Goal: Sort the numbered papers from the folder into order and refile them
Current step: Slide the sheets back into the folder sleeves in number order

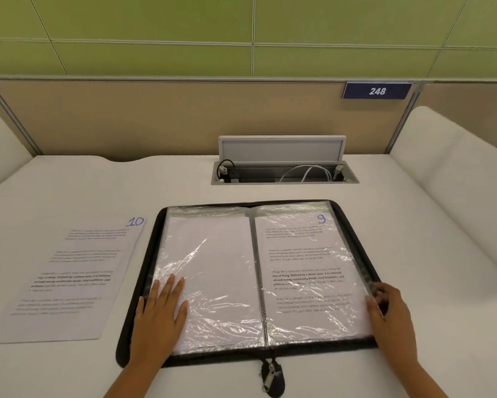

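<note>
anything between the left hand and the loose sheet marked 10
Nothing visible. The left hand lies flat on the folder's left sleeve; the sheet marked 10 lies beside the folder on bare table.

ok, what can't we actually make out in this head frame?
- Left sleeve: its sheet shows a blank side, number hidden.
- Body text on sheet 10 and sheet 9: too small and blurred; plastic glare.
- Right hand: fingers curl over the folder edge; what they pinch is hidden.
- Sleeves underneath: covered.
- Zip pull: nearly cut by the bottom edge.
</note>
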